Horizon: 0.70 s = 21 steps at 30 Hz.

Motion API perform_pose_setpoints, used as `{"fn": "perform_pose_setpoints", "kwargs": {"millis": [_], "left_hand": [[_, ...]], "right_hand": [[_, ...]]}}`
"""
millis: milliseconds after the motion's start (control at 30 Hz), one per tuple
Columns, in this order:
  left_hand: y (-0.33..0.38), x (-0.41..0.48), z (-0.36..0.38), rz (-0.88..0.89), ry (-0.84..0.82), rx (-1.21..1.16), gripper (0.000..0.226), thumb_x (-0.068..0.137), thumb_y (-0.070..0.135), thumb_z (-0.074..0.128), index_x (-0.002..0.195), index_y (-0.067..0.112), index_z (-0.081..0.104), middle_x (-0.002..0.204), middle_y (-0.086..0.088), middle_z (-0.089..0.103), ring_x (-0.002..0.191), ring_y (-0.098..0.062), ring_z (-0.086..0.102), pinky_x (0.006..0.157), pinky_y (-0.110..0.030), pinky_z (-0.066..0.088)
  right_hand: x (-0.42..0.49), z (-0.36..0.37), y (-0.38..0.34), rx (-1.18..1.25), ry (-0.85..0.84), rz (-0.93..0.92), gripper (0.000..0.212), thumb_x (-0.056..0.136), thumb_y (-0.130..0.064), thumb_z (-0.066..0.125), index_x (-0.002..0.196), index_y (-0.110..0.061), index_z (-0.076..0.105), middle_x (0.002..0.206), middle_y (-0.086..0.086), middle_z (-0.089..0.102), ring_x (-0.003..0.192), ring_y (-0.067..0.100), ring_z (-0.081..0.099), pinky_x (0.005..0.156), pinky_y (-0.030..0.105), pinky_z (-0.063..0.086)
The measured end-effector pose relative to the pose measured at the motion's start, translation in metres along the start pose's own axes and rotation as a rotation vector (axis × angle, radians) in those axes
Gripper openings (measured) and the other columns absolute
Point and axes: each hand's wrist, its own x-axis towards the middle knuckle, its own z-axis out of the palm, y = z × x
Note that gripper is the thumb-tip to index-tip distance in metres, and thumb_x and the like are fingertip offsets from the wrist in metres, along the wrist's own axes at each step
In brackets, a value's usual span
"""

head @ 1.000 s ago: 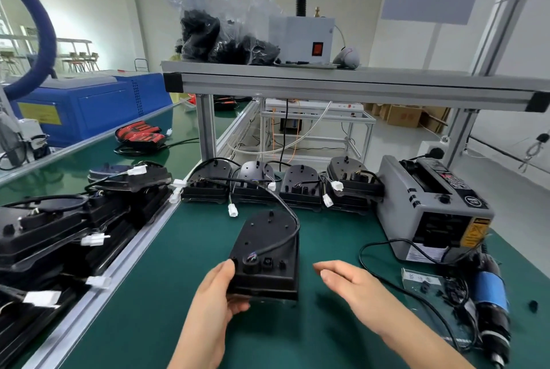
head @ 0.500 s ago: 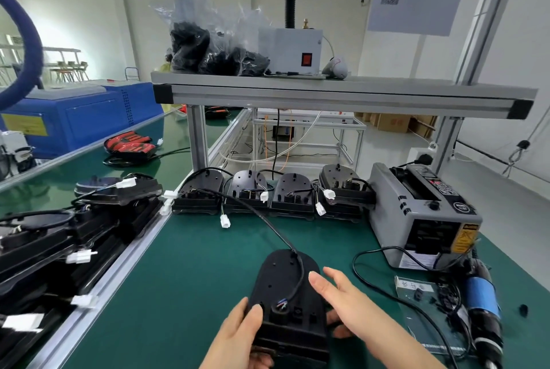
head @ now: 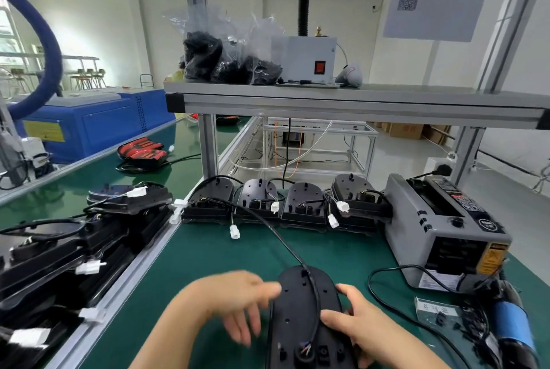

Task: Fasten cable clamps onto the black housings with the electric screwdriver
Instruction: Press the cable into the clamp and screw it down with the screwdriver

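A black housing (head: 297, 315) lies flat on the green desk (head: 208, 264), close to the near edge and in the middle of the view. The right hand (head: 366, 336) holds it by its right side. The grip is closed on the housing, with one fingertip lying on the top face and the other fingers curled round the rim.

The left hand (head: 235, 300) is blurred. Its grip is wide and holds nothing. The fingers are spread and fairly straight, and one fingertip reaches the left rim of the housing; the blur makes it hard to tell whether it touches. A thin black cable (head: 285, 245) leaves the far end of the housing and runs back across the desk.

The electric screwdriver (head: 512, 330), with a blue band round its body, lies on the desk at the far right, apart from both hands. Just to its left is a small clear bag (head: 431, 307) with little black pieces beside it.

A row of four more housings (head: 303, 204) stands along the back of the desk, with white plugs hanging from their wires. A grey tape machine (head: 440, 231) sits to the right of that row. More housings are stacked on the left bench (head: 59, 249). On the shelf (head: 327, 97) above are a bag of black parts (head: 226, 61) and a grey box (head: 303, 55) with a red switch.
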Motion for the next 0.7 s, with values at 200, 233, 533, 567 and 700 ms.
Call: {"fn": "perform_pose_setpoints", "kwargs": {"millis": [200,233,533,567,700], "left_hand": [[0.015,0.091,-0.066,-0.035,0.787,0.343,0.048,0.099,0.021,0.042,0.144,0.017,0.027,0.131,-0.018,0.047,0.105,-0.035,0.059,0.086,-0.041,0.049],[0.014,0.098,-0.073,-0.073,0.808,0.415,0.057,0.098,0.018,0.043,0.149,0.022,0.018,0.138,-0.017,0.039,0.110,-0.035,0.055,0.086,-0.041,0.048],[0.010,0.127,-0.100,-0.096,0.800,0.784,0.061,0.092,0.010,0.049,0.143,0.033,0.025,0.124,-0.007,0.049,0.102,-0.031,0.059,0.075,-0.040,0.049],[0.011,0.127,-0.103,-0.087,0.821,0.811,0.054,0.092,0.013,0.050,0.140,0.029,0.030,0.118,-0.007,0.053,0.101,-0.031,0.059,0.073,-0.039,0.048],[0.012,0.126,-0.111,-0.095,0.868,0.913,0.028,0.092,0.015,0.052,0.120,0.016,0.049,0.110,-0.007,0.056,0.099,-0.031,0.059,0.076,-0.039,0.051]], "right_hand": [[-0.005,0.001,-0.003,-0.179,0.053,-0.029,0.062,0.081,-0.061,0.054,0.135,-0.040,0.032,0.091,-0.020,0.059,0.081,-0.007,0.058,0.065,0.012,0.039],[-0.005,0.000,-0.004,-0.253,0.078,-0.035,0.059,0.083,-0.060,0.050,0.136,-0.039,0.032,0.099,-0.021,0.057,0.088,-0.006,0.056,0.069,0.013,0.040],[0.019,0.005,-0.030,-0.414,0.284,-0.168,0.057,0.077,-0.071,0.045,0.124,-0.038,0.048,0.107,-0.016,0.052,0.098,0.006,0.052,0.082,0.028,0.042],[0.022,0.007,-0.034,-0.435,0.281,-0.158,0.058,0.074,-0.071,0.047,0.121,-0.037,0.050,0.109,-0.015,0.054,0.100,0.008,0.053,0.080,0.028,0.042],[0.032,0.011,-0.041,-0.496,0.269,-0.115,0.049,0.075,-0.056,0.055,0.119,-0.034,0.050,0.108,-0.011,0.061,0.102,0.015,0.056,0.071,0.029,0.039]]}}
